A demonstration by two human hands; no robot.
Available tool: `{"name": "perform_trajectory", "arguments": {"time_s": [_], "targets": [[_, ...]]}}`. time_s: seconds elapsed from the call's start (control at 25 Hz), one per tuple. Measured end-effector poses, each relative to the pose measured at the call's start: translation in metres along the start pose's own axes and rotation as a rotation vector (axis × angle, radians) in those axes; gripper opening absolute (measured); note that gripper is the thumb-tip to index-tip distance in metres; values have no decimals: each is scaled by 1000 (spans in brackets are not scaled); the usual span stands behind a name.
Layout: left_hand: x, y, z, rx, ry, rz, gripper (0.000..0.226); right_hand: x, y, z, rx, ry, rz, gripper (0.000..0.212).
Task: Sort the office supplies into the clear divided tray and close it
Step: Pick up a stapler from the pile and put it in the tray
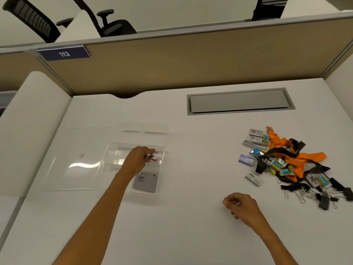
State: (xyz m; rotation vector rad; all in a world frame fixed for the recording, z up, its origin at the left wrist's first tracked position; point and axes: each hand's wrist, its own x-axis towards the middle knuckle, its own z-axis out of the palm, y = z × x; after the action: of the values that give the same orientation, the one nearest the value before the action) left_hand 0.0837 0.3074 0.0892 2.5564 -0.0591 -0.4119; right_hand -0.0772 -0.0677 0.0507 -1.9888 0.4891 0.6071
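The clear divided tray [159,170] lies open on the white desk at centre left, its lid [76,165] folded flat to the left. My left hand [136,161] hovers over the tray, shut on a small dark and pink object [152,156], likely clips. A grey label card [145,183] lies in the tray's near compartment. My right hand [241,206] rests on the desk at lower right, fingers curled; what it holds, if anything, I cannot make out. A pile of supplies [286,163] sits far right: orange and black lanyards, staple boxes, binder clips.
A grey cable hatch [239,101] is set into the desk behind the pile. A tan partition [191,62] bounds the desk's far side, with a "113" sign [64,53]. Loose binder clips [309,195] spread toward the desk's right edge.
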Motion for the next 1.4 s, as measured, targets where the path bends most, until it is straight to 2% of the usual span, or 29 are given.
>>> {"name": "perform_trajectory", "arguments": {"time_s": [0.12, 0.36, 0.6, 0.8, 1.0, 1.08, 1.16, 1.2, 1.28, 1.32, 1.4], "targets": [[10, -5, 12, 129, -101, 34, 38, 3, -5, 4, -5, 23, -1, 5], [21, -8, 13, 238, -130, 86, 41, 2, -13, 23, -35, 22, -3, 7], [15, -8, 23, 96, -95, -21, 48, 1, -24, 42, -68, 1, -38, 6], [6, -5, 32, -5, 24, -71, 36, 1, -29, 41, -97, -4, -42, 7], [2, -1, 29, -94, 73, -92, 48, 3, -57, 63, -112, -33, -132, 13], [-2, -3, 19, -191, 144, -68, 42, 7, -82, 88, -104, -92, -193, 18], [-9, -9, 2, -311, 314, -52, 34, 13, -109, 116, -60, -137, -209, 26], [-13, -16, -9, -305, 443, -61, 32, 16, -121, 130, -16, -160, -192, 31], [-19, -39, -32, -124, 656, -173, 34, 23, -140, 152, 59, -184, -145, 40], [-22, -53, -42, -34, 682, -271, 39, 27, -146, 160, 69, -186, -130, 43], [-30, -76, -50, -3, 598, -443, 52, 34, -152, 169, 67, -169, -115, 40]]}}
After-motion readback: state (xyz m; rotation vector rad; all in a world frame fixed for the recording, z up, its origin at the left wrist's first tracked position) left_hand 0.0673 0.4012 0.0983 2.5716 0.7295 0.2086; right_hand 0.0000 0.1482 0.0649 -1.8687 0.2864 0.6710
